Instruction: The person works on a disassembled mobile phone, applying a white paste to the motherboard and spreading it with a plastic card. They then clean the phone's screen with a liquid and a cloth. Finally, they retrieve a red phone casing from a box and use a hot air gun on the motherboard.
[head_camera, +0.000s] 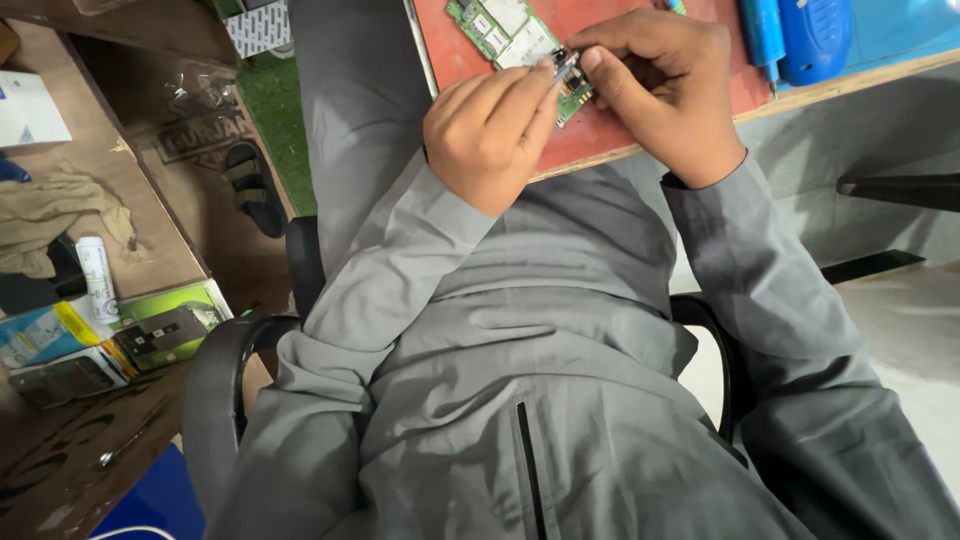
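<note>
A green circuit board (500, 30) lies on a red mat (590, 130) at the near edge of the workbench. My left hand (490, 135) is closed on thin metal tweezers (563, 68), whose tips touch the board's lower end. My right hand (665, 90) pinches that same end of the board with fingers and thumb. Both hands meet over the board's near corner. Grey sleeves cover both arms, and my grey-clothed lap fills the lower part of the view.
A blue tool (800, 35) lies on the bench at the top right. To the left, a wooden shelf (130, 190) carries a cloth (50, 215), a white tube (97, 280) and small boxes (165, 325). A black chair armrest (215, 370) curves beside my left leg. A sandal (250, 185) lies on the floor.
</note>
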